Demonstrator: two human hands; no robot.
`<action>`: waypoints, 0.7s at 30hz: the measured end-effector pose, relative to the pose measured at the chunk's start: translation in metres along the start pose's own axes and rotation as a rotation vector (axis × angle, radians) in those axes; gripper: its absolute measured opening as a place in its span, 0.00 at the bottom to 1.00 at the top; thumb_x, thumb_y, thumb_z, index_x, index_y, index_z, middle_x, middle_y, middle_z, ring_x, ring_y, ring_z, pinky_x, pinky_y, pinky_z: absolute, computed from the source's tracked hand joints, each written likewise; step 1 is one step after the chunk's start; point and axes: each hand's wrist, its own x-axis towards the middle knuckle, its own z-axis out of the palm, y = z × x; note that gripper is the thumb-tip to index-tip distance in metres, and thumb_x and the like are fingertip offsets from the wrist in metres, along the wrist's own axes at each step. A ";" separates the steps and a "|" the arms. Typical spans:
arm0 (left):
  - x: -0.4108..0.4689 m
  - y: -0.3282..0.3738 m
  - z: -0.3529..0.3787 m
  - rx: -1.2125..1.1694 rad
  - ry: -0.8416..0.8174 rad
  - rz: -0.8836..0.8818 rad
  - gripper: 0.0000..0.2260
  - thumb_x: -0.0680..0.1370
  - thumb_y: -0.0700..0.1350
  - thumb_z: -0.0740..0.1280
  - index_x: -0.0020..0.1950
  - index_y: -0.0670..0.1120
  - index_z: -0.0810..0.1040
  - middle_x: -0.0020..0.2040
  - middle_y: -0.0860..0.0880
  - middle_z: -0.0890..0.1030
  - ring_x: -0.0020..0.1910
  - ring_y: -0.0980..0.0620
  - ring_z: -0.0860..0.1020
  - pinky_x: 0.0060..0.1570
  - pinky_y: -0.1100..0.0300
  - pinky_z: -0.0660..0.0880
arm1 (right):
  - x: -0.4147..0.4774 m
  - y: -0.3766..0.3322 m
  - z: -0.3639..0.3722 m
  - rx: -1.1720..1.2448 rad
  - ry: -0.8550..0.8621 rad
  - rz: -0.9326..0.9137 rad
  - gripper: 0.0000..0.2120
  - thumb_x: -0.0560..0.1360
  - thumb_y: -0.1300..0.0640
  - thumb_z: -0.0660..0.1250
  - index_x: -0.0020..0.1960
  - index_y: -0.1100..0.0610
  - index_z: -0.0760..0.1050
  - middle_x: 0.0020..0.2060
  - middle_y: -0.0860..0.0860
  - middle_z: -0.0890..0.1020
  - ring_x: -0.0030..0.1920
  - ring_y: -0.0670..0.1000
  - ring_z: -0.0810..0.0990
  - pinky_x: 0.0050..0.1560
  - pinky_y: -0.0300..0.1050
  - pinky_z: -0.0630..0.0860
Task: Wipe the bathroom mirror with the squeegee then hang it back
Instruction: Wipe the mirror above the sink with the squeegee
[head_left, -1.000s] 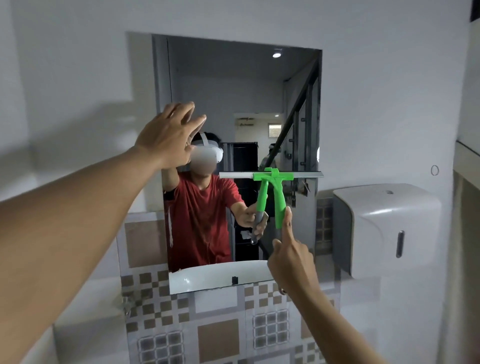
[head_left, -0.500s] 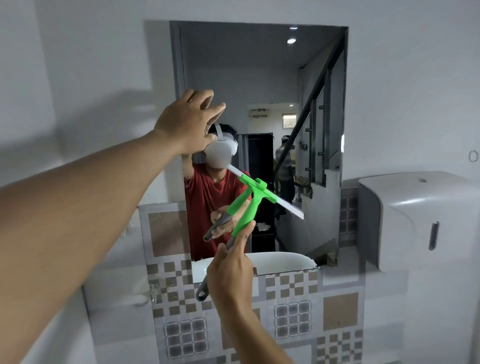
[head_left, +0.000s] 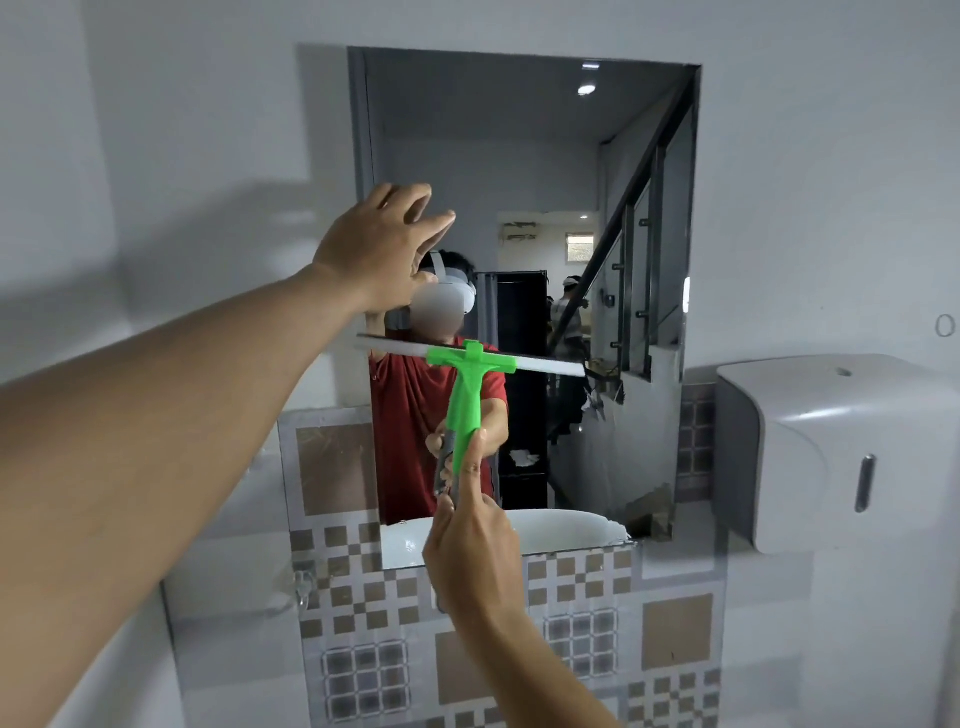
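Right hand (head_left: 470, 551) holds squeegee (head_left: 470, 382) against mirror (head_left: 530, 156)

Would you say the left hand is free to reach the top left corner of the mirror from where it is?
Probably yes: the left hand is open, holds nothing, and is raised at the mirror's left edge, with only bare glass and wall above it.

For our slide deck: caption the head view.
Right hand holds green squeegee against mirror; left hand raised open.
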 end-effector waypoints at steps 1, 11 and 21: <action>0.000 0.000 0.000 -0.001 -0.002 -0.002 0.35 0.74 0.56 0.74 0.78 0.51 0.67 0.77 0.43 0.66 0.73 0.37 0.66 0.62 0.39 0.75 | -0.001 0.006 -0.003 -0.065 -0.011 -0.022 0.40 0.83 0.55 0.56 0.77 0.46 0.27 0.43 0.53 0.82 0.35 0.50 0.79 0.36 0.43 0.77; -0.001 0.002 0.003 0.009 0.001 0.002 0.35 0.75 0.54 0.74 0.79 0.50 0.65 0.78 0.42 0.64 0.74 0.37 0.64 0.64 0.38 0.75 | 0.002 0.056 -0.084 -0.639 -0.148 -0.167 0.45 0.77 0.63 0.57 0.77 0.41 0.28 0.40 0.53 0.72 0.25 0.48 0.65 0.24 0.43 0.64; -0.037 0.028 0.029 -0.032 0.138 -0.072 0.31 0.74 0.46 0.70 0.76 0.45 0.68 0.76 0.39 0.66 0.72 0.37 0.66 0.69 0.42 0.70 | 0.030 0.100 -0.155 -0.941 -0.130 -0.342 0.42 0.81 0.59 0.60 0.78 0.39 0.34 0.43 0.54 0.79 0.31 0.51 0.76 0.29 0.43 0.70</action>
